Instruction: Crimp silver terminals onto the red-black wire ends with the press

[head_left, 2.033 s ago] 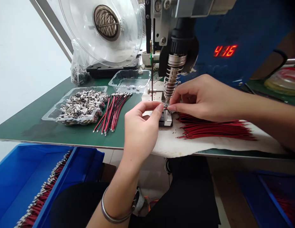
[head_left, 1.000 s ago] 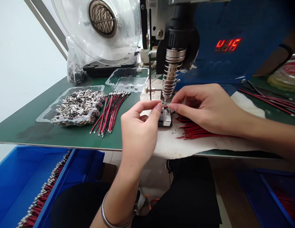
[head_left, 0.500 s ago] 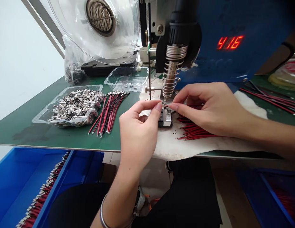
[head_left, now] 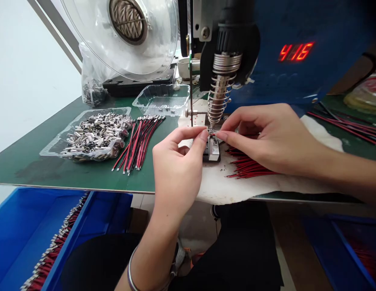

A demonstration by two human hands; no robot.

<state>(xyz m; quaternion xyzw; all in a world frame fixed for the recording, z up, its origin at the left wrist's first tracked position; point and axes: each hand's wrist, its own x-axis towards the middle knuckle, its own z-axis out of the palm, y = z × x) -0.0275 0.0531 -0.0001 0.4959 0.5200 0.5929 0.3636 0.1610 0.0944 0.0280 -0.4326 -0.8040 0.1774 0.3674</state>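
My left hand (head_left: 178, 169) pinches thumb and forefinger together just left of a small metal fixture (head_left: 212, 149) under the soldering tip (head_left: 218, 103) with its coil guard. My right hand (head_left: 266, 135) pinches from the right, fingertips nearly meeting the left ones over the fixture. Between them is a tiny red-and-black wire end (head_left: 211, 134); the part in my left fingers is too small to name. Under my right hand lies a pile of red-black wires (head_left: 246, 167) on a white cloth (head_left: 224, 186).
A clear tray of small metal sleeves (head_left: 93, 135) and a bundle of finished wires (head_left: 139, 141) lie on the green mat at left. An empty clear tray (head_left: 162, 99) and solder reel (head_left: 124, 32) stand behind. A display (head_left: 295, 51) reads 416. A blue bin (head_left: 39, 234) sits below.
Both hands stay pinched at the fixture with hardly any movement. The view has shifted slightly, and the display flickered between 415 and 416.
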